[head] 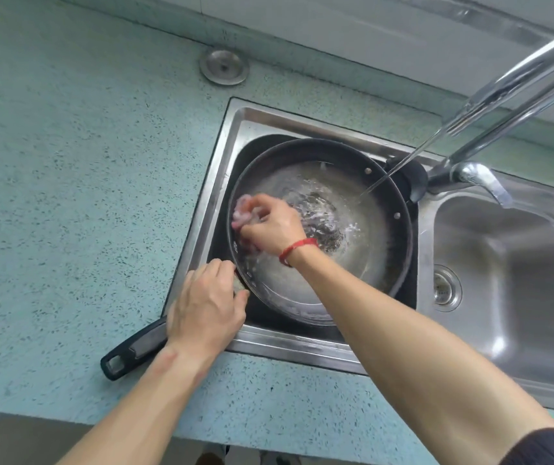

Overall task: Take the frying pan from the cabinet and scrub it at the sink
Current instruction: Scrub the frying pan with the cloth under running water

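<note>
Head view: the frying pan (362, 263) is seen lying in the left basin of the sink (232, 135), with its handle (134, 354) sticking out over the worktop (67, 196). The handle root is gripped by the left hand (206, 307), fingers curled close to the rim. A pink scrubber (240, 211) is pinched in the right hand (268, 226) and pressed to the pan's left inner wall. Water from the faucet (520, 82) is landing inside the pan near its far side, and a churning pool is held there.

Risks, as judged:
- Pooled water could be slopped over the rim onto the worktop if the pan is tipped by hard scrubbing.
- The wet handle could be lost from the left hand, so the pan would rock or drop in the basin.
- Spray could be thrown outward by the stream.
</note>
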The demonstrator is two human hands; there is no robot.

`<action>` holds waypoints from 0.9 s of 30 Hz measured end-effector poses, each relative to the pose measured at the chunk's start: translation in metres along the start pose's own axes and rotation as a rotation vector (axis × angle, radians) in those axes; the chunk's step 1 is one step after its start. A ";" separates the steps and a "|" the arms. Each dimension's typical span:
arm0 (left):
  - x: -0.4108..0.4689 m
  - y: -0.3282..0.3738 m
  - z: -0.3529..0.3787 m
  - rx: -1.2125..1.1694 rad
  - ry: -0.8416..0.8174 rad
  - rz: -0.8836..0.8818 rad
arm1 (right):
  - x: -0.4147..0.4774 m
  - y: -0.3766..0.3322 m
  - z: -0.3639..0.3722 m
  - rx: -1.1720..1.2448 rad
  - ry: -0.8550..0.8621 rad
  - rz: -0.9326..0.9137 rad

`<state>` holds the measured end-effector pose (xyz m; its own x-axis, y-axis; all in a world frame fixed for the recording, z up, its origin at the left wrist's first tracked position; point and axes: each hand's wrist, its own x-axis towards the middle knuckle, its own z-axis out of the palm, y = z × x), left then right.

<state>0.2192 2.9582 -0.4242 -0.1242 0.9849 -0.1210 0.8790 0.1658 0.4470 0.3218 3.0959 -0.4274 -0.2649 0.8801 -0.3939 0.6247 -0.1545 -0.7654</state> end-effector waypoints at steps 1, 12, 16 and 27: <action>0.000 0.000 0.000 0.004 -0.001 0.003 | -0.003 0.006 0.001 -0.069 -0.022 -0.035; -0.002 0.002 -0.001 0.012 0.006 0.000 | 0.043 0.029 -0.024 -0.532 0.219 -0.379; -0.002 0.001 0.001 0.012 0.008 0.009 | 0.055 0.048 -0.047 -0.694 0.267 -0.302; -0.001 0.004 -0.003 0.013 -0.014 0.001 | -0.005 0.023 -0.003 -0.558 -0.021 -0.239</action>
<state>0.2209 2.9581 -0.4196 -0.1168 0.9843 -0.1327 0.8851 0.1637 0.4356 0.3400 3.0892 -0.4418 -0.4566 0.8513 -0.2583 0.8352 0.3101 -0.4542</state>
